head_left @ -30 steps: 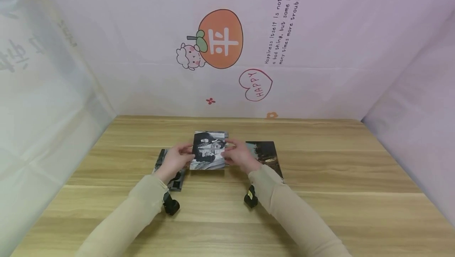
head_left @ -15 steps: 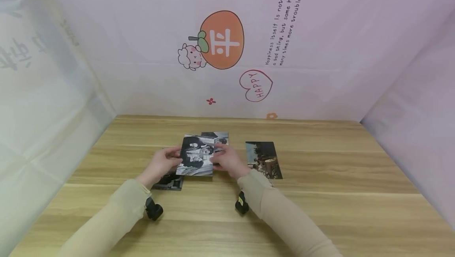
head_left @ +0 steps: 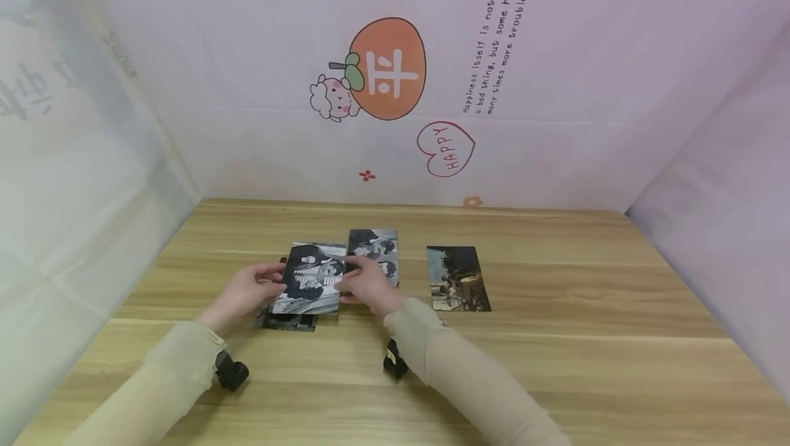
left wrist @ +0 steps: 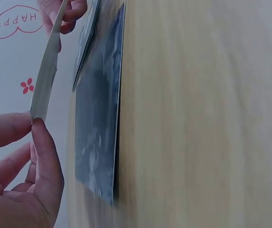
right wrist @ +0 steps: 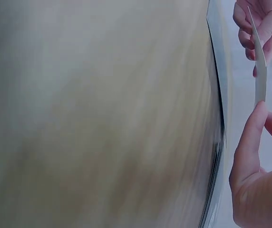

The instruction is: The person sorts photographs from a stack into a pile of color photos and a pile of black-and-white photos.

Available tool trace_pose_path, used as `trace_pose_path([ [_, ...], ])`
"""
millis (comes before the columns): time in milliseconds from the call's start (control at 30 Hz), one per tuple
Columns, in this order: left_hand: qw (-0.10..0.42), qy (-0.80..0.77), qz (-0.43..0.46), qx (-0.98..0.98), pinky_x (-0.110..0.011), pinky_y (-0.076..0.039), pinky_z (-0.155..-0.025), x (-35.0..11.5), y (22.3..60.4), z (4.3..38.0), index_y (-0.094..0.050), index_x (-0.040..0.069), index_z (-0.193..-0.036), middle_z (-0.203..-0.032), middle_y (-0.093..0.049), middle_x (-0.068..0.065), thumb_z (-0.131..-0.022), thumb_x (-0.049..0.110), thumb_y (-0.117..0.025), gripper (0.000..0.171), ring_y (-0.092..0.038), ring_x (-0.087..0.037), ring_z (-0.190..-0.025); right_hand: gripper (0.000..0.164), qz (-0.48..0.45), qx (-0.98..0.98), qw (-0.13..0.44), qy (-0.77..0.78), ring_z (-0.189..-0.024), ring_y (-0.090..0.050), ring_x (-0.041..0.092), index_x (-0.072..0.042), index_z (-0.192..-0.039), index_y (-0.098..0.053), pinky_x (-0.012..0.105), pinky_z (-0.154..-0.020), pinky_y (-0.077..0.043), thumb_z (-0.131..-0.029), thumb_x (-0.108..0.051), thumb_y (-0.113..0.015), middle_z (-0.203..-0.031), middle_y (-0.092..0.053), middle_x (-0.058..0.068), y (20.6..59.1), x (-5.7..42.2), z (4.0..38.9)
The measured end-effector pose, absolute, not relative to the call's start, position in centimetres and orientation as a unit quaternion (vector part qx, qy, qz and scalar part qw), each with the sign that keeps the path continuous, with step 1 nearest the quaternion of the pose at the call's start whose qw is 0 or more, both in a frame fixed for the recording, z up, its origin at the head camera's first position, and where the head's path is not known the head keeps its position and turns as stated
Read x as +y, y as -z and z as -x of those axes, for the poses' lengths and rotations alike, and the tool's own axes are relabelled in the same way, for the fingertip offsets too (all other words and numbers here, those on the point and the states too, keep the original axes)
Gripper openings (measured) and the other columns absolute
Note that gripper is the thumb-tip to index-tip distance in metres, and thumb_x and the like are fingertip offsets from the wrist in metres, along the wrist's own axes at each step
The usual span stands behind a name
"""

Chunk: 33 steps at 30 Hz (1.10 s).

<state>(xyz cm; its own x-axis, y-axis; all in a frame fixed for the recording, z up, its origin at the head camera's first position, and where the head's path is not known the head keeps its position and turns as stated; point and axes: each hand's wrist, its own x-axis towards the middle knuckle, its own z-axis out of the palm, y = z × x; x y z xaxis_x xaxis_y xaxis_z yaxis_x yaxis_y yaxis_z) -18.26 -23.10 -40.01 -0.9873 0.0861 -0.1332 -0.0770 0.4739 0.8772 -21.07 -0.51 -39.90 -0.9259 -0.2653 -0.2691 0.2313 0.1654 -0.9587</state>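
A black-and-white photo card (head_left: pixel 311 280) is held by both hands above the table. My left hand (head_left: pixel 245 291) pinches its left edge between thumb and fingers, and my right hand (head_left: pixel 369 285) pinches the right edge. In the left wrist view the card (left wrist: pixel 45 80) appears nearly edge-on, raised off the tabletop. Below it lies a dark photo (head_left: pixel 290 322), mostly covered by the held card in the head view. Another black-and-white photo (head_left: pixel 376 243) lies just behind the right hand, partly hidden by it.
A coloured photo (head_left: pixel 458 278) lies flat to the right on the wooden table (head_left: pixel 555 322). Patterned white cloth (head_left: pixel 543 158) stands along the back and sides. A black wrist camera (head_left: pixel 231 370) hangs under the left wrist, another black camera (head_left: pixel 394 360) under the right.
Both hands have carried the held card leftward and slightly nearer, from over the middle photo to over the dark left one. The middle photo has come into view.
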Motion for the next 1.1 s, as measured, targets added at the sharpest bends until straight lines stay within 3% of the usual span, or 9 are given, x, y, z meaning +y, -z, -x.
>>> trace_pose_path([
  [433, 0.066, -0.505, -0.063, 0.858, -0.024, -0.057, -0.072, -25.7, 40.2, 17.9, -0.046, -0.015, -0.128, -0.116, -0.057, -0.032, -0.081, 0.004, -0.069, 0.056, -0.064, -0.016, -0.088, 0.064, 0.010, 0.734, 0.211, 0.645, -0.077, -0.064, 0.020, 0.000, -0.139, -0.042, 0.030, -0.068, -0.059, -0.080, 0.011, -0.065, -0.092, -0.063, 0.014, 40.4, -2.5, 20.6],
  [667, 0.081, -0.470, -0.046, 0.878, -0.024, -0.056, -0.075, -25.8, 40.0, 17.8, -0.049, -0.013, -0.128, -0.113, -0.058, -0.029, -0.081, 0.006, -0.070, 0.055, -0.062, -0.026, -0.096, 0.066, 0.004, 0.731, 0.229, 0.642, -0.066, -0.062, 0.017, 0.004, -0.139, -0.040, 0.031, -0.066, -0.059, -0.078, 0.014, -0.064, -0.086, -0.063, 0.015, 40.4, -2.8, 20.6],
  [867, 0.080, -0.454, -0.055, 0.886, -0.021, -0.055, -0.071, -25.9, 40.2, 17.7, -0.049, -0.015, -0.127, -0.109, -0.060, -0.028, -0.081, 0.003, -0.069, 0.053, -0.061, -0.027, -0.097, 0.066, 0.016, 0.738, 0.236, 0.632, -0.056, -0.059, 0.015, 0.006, -0.138, -0.039, 0.031, -0.065, -0.059, -0.077, 0.014, -0.062, -0.080, -0.064, 0.015, 40.3, -2.8, 20.4],
  [1100, 0.063, -0.421, -0.074, 0.902, -0.017, -0.050, -0.072, -26.0, 40.7, 17.8, -0.054, -0.012, -0.123, -0.105, -0.065, -0.025, -0.081, 0.005, -0.070, 0.049, -0.063, -0.031, -0.098, 0.069, 0.030, 0.765, 0.242, 0.597, -0.068, -0.065, 0.018, 0.004, -0.140, -0.038, 0.029, -0.065, -0.058, -0.077, 0.011, -0.064, -0.085, -0.065, 0.014, 40.3, -2.8, 20.5],
])
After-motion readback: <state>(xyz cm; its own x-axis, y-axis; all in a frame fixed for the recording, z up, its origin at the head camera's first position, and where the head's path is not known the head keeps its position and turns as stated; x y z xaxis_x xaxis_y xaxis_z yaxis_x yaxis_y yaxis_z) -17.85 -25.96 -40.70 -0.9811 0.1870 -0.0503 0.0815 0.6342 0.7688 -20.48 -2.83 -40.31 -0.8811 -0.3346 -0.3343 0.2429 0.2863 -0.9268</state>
